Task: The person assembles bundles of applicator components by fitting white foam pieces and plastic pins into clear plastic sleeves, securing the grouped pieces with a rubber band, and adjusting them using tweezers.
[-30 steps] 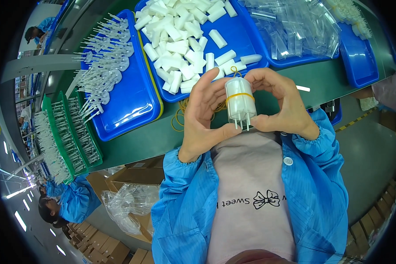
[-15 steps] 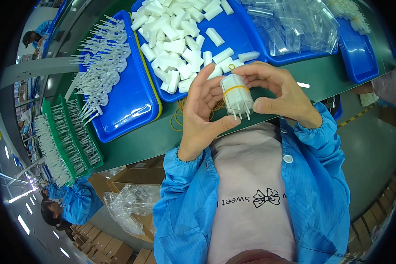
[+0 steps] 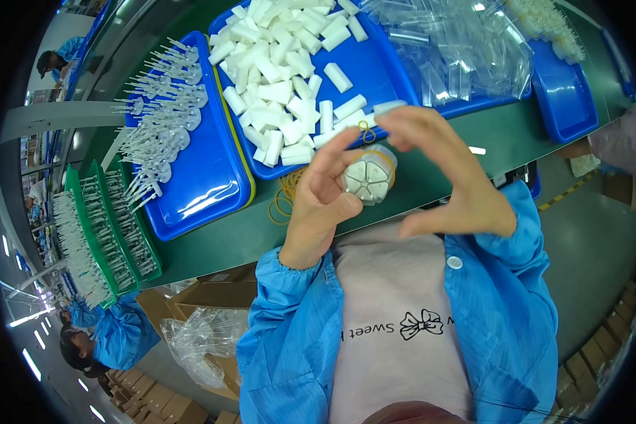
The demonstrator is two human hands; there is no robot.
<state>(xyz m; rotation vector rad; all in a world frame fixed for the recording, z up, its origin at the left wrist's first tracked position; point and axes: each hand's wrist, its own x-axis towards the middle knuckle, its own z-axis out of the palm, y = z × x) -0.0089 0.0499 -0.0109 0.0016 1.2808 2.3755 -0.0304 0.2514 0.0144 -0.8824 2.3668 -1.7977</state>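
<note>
My left hand (image 3: 319, 196) grips a round bundle of white wedge-shaped pieces (image 3: 369, 179), thumb and fingers at its left side. The bundle's flat end faces up toward me and shows the wedges arranged in a circle, with a yellow rubber band (image 3: 384, 151) around them. My right hand (image 3: 454, 166) is raised to the right of the bundle, apart from it, with thumb and fingers spread and somewhat blurred. Just beyond the bundle, a small twisted rubber band (image 3: 365, 131) shows by the tray edge. More yellow rubber bands (image 3: 287, 189) lie behind my left wrist.
Beyond my hands, a blue tray (image 3: 392, 71) holds a heap of white foam-like blocks (image 3: 279, 81). Clear plastic sleeves (image 3: 466, 49) fill another tray. To the left are a blue tray (image 3: 208, 177) of white stemmed parts (image 3: 166, 106) and a green rack (image 3: 109, 233). A cardboard box (image 3: 215, 293) stands below.
The bundle has turned, so its end with the thin prongs no longer shows and a flat segmented end faces me. My right hand has let go of it and opened.
</note>
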